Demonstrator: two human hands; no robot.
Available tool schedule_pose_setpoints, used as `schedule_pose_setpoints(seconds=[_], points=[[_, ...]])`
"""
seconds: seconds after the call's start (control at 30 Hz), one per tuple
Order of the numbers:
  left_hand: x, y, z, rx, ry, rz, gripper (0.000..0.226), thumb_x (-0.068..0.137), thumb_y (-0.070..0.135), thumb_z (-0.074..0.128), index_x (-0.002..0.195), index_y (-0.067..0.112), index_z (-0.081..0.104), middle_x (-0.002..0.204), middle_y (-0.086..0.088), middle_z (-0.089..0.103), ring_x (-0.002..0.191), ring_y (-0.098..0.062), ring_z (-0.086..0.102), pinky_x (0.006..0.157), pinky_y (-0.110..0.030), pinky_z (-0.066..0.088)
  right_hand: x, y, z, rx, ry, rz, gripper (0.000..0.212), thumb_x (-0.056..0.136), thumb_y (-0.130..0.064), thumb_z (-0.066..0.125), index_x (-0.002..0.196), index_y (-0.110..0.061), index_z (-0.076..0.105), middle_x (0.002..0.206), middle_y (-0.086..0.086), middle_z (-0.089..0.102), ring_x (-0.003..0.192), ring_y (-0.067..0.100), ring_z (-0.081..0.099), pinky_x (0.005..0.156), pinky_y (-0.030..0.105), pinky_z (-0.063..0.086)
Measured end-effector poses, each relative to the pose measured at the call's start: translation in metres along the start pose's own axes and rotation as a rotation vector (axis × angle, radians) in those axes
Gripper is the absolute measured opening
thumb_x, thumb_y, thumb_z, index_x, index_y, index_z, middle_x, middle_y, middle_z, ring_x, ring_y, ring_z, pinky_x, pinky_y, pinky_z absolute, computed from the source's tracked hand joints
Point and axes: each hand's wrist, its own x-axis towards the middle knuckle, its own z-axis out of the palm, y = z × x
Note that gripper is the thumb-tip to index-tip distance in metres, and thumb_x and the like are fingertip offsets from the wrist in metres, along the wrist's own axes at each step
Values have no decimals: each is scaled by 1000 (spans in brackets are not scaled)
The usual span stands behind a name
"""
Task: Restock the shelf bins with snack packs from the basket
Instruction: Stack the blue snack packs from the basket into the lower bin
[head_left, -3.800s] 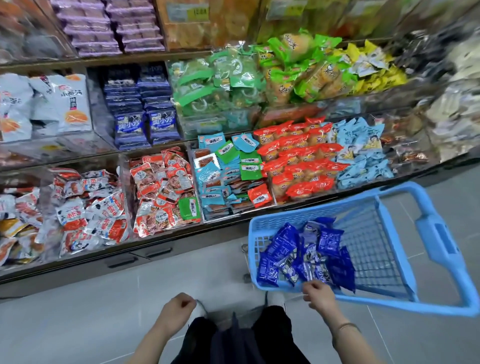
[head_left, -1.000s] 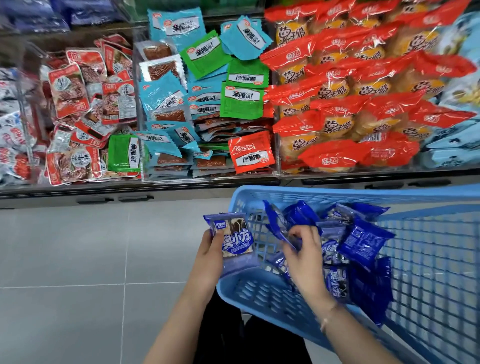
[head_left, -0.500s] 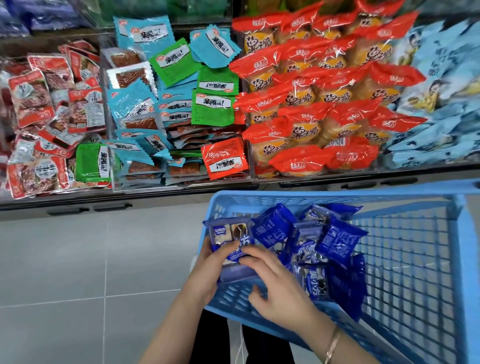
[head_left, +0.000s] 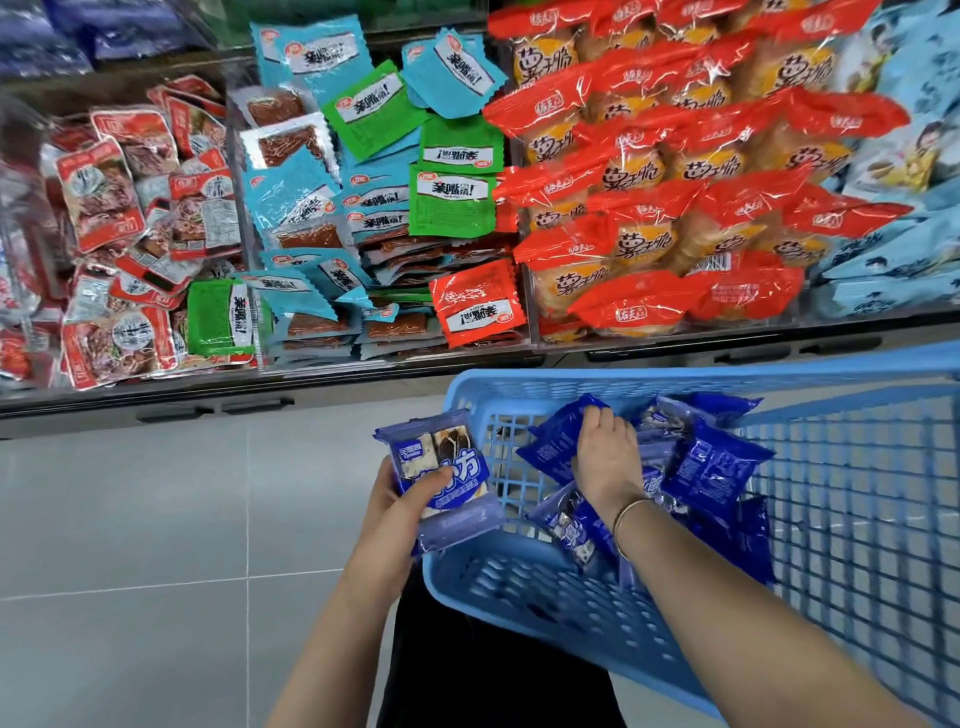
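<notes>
Head view. Holding a blue snack pack (head_left: 441, 467) in the left hand (head_left: 395, 512): thumb pressed across the printed front, fingers curled behind. Pack upright and slightly tilted, just outside the near-left corner of the blue basket (head_left: 675, 376), above its rim. Possibly a second, paler pack beneath it; hard to tell.

Right hand (head_left: 605, 452) down inside the basket, close to the far-left corner, fingers curled over the upper edge of a dark blue pack (head_left: 550, 441) and pinching it. Thin bracelet (head_left: 631, 512) on that wrist.

More blue packs (head_left: 711, 467) heaped loosely from the left wall to the middle of the basket, some under the right forearm.

Beyond the far rim, the shelf bins. Teal and green packs (head_left: 363, 208) in the bin straight ahead, one orange-red pack at its front right corner. Red-and-white packs (head_left: 119, 208) in the bin to its left. Red-topped packs (head_left: 675, 171) in the bin to its right. Pale blue packs (head_left: 893, 249) at the far right edge. Grey floor tiles (head_left: 130, 519) below the left forearm.
</notes>
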Motion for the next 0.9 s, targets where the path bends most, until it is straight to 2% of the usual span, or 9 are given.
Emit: schedule_pose_setpoints(seconds=[0.13,0.23,0.3,0.37,0.43,0.53,0.6,0.73,0.9], points=[[-2,-2,2,-22,10,3,31,82,4,64,110,17,60,92,-2,75,80,-17,72,63,-27,57,1,7,0,-27,-42,-75,46,83,-22,64,126,-15,48,124,4,47,119,23,44,111,39,21],[-3,-3,4,10,26,23,31,84,7,65,113,18,60,101,-5,73,89,-21,71,75,-36,56,-18,4,-14,214,30,-169,27,79,-31,68,100,-20,55,103,-3,54,103,18,53,112,39,25],[-4,-4,7,32,32,45,32,85,13,64,116,17,58,107,-8,72,93,-23,70,78,-36,55,-41,-3,-26,591,106,-93,25,79,-21,70,87,-24,46,89,-6,59,87,19,60,82,35,48],[-5,-5,11,81,45,71,29,88,22,62,116,16,56,107,-10,71,81,-17,71,63,-23,54,-66,-10,-39,850,204,-39,34,78,-18,71,86,-31,41,93,-10,63,81,16,63,65,34,51],[-6,-6,18,126,47,70,29,89,33,59,113,17,55,103,-8,72,73,-12,71,54,-18,52,-91,-20,-52,910,312,-99,38,73,-18,72,86,-36,41,107,-21,59,88,6,63,70,29,54],[-10,-7,31,75,-11,21,44,81,45,58,113,14,56,104,-12,72,94,-26,70,80,-40,56,-118,-35,-63,739,435,-348,45,62,-11,77,89,-29,45,120,-20,51,112,2,51,87,22,51],[-14,-6,36,26,-55,6,57,72,48,61,115,11,55,105,-14,71,97,-29,69,80,-41,56,-127,-38,-61,677,446,-501,55,56,2,78,93,-23,45,127,-11,47,123,10,43,90,26,50],[-18,-6,31,-1,-151,-19,61,60,39,71,113,14,57,97,-8,74,82,-19,72,61,-28,57,-128,-31,-63,685,342,-674,55,58,7,67,103,-18,49,133,-4,51,131,15,40,93,33,51],[-14,-13,23,4,-148,-56,51,71,15,72,119,9,58,105,-19,70,88,-29,69,70,-35,58,-128,-3,-55,749,49,-603,57,74,-17,49,128,-32,40,149,-27,22,138,-6,22,109,6,20]])
